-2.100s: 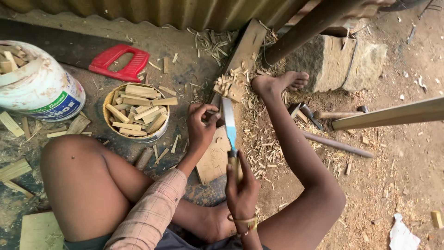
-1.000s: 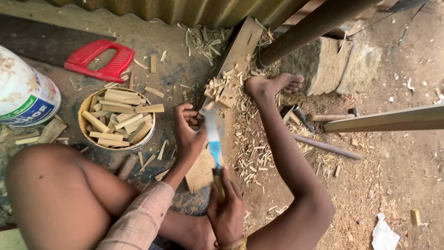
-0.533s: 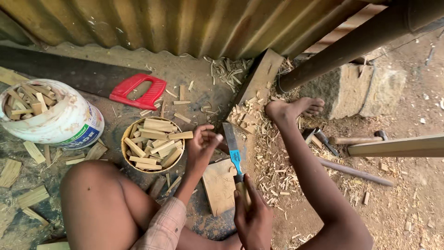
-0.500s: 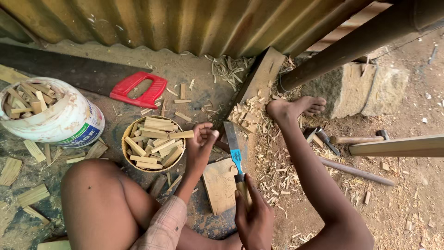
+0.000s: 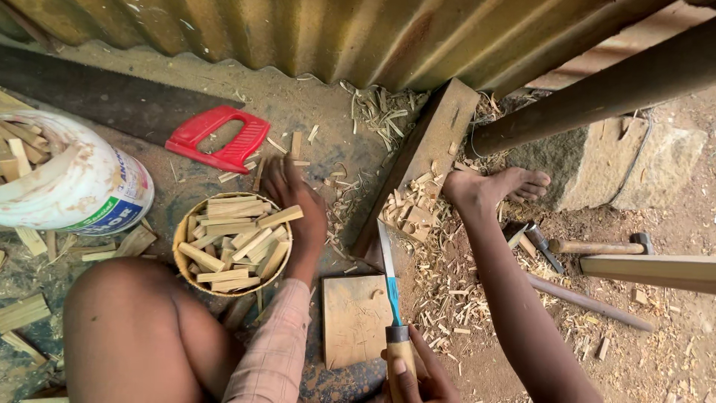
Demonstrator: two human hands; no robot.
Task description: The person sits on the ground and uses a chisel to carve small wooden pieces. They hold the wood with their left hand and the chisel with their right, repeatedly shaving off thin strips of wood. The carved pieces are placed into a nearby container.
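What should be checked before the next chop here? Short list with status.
1. Right hand grips the knife by its handle: ok.
2. Left hand away from the blade, over by the bowl of wood pieces: ok.
3. Wooden chopping block bare, no workpiece on it: not ok.
4. Left hand holding a piece: cannot tell.
5. Foot away from the block: ok.

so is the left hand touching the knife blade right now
No, the left hand reaches by the basket of wood pieces, apart from the knife held by the right hand.
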